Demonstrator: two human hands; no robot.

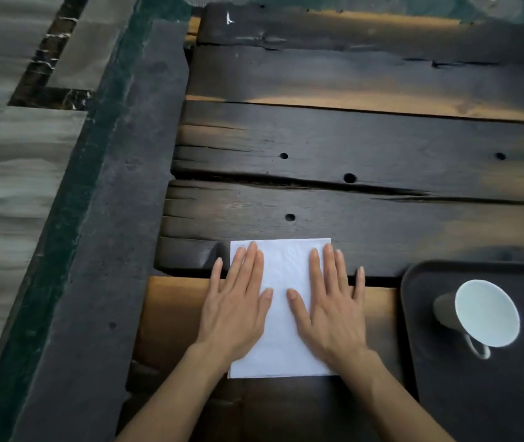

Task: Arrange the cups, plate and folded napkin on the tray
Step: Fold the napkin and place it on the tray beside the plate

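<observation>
Left hand and right hand press napkin onto dark plank table.

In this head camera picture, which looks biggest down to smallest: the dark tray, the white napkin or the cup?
1. tray, largest even though the picture's edge cuts it off
2. napkin
3. cup, clearly the smallest
</observation>
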